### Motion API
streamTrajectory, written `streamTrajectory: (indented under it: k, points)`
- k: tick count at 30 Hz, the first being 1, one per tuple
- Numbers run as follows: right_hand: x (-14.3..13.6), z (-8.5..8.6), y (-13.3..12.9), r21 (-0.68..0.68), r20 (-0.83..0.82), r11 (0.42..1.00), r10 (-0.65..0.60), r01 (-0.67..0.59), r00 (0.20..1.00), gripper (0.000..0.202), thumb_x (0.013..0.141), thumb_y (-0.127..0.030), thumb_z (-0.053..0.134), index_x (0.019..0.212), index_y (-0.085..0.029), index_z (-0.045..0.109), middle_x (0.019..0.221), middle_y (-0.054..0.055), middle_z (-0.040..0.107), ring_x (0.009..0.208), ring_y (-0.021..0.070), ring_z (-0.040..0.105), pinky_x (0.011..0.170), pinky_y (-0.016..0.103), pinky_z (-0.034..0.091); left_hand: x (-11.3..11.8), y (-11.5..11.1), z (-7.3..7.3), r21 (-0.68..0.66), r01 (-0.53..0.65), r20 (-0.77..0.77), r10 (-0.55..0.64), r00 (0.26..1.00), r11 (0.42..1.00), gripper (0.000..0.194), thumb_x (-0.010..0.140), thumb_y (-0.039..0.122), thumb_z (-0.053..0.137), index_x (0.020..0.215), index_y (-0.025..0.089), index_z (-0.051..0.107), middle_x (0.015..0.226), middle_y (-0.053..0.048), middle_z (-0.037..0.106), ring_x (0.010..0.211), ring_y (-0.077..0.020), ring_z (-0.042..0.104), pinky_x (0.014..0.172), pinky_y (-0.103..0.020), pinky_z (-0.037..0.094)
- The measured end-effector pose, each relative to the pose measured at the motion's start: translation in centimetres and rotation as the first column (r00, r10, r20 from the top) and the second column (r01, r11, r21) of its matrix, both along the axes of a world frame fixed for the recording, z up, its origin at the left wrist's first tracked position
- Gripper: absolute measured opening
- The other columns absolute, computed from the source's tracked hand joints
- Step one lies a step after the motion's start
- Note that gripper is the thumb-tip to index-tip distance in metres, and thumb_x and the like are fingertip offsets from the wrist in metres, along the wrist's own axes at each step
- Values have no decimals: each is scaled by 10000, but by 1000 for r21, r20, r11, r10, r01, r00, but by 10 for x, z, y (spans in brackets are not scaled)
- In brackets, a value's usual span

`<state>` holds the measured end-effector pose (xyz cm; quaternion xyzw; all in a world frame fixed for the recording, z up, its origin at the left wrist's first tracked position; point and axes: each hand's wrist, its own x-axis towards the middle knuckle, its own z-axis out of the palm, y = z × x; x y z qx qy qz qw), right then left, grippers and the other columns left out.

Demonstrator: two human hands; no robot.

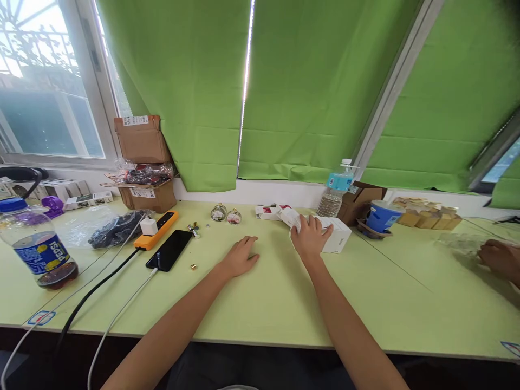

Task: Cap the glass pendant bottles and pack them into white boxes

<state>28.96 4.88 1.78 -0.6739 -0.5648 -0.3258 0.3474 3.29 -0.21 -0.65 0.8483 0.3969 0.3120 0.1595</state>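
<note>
My left hand (240, 257) rests on the pale green table with its fingers apart and nothing in it. Over the top of a white box (339, 236) lies my right hand (311, 235), its fingers spread across the box's left part. What its fingertips touch inside or on top is hard to make out. A flatter white and red box (266, 212) lies just behind. Two round glass bottles with flower patterns, one (218, 212) and another (233, 216), stand beyond my left hand. A small gold cap (194, 266) lies left of that hand, and several more caps (194, 228) sit farther back.
A black phone (169, 250), an orange power strip (156, 230), cables and a Pepsi bottle (43, 254) are at left. Behind stands an open carton (150, 196). At right are a water bottle (333, 195), a blue tub (382, 216), small boxes (428, 215) and another person's hand (499, 259).
</note>
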Motion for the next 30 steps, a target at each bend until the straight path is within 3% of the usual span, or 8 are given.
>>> streamTrajectory:
  k: [4,9,15,21,23,26,30]
  points:
    - [-1,0,0,-4,-13,1000,-8,8,1000,406,869,-298,442,1235,-181,572,1296,168,551,1246,324,411,1079,657,26,-1,-1,2,17,0,-28,1,1000,1000,503,905,322,507,1382,233,376,1375,-106,466,1262,-257,473,1067,-417,387]
    - [-9,7,-5,78,21,996,45,-47,999,444,903,-323,394,1296,-158,521,1437,169,439,1373,305,302,1118,605,47,-3,0,6,63,-63,-100,69,993,996,511,897,300,501,1384,227,363,1366,-115,467,1231,-275,493,1035,-438,394]
    - [-11,5,-3,-30,-13,997,64,-65,998,384,901,-283,379,1209,-171,579,1254,134,607,1240,291,453,1122,623,6,-8,6,9,79,-216,-154,226,962,973,497,883,255,485,1365,216,371,1336,-128,482,1170,-286,531,983,-441,412]
    - [-13,4,-3,-5,-18,998,56,-56,998,426,909,-303,390,1277,-149,541,1398,164,504,1317,310,383,1121,631,20,-10,8,11,78,-264,-175,274,946,961,478,874,228,481,1345,223,400,1319,-129,485,1177,-288,515,995,-455,402]
    - [-12,4,-2,-19,-18,998,67,-67,998,422,916,-297,376,1272,-147,543,1370,155,534,1312,301,391,1127,617,13,-10,7,13,80,-283,-179,293,939,956,461,876,226,479,1332,225,412,1313,-130,485,1177,-291,510,985,-455,413]
    - [-12,2,0,-48,-30,997,66,-68,997,402,918,-288,357,1238,-152,558,1314,140,580,1281,287,426,1131,612,-7,-9,3,19,73,-353,-191,360,913,933,385,896,229,449,1280,214,458,1272,-141,509,1160,-296,515,934,-441,449]
    - [-14,1,-2,-36,-26,998,49,-50,998,427,900,-278,383,1281,-136,511,1446,180,444,1357,301,343,1122,639,17,-5,-8,39,98,-423,-183,434,882,901,305,922,247,411,1203,202,519,1192,-143,566,1094,-300,554,846,-414,475]
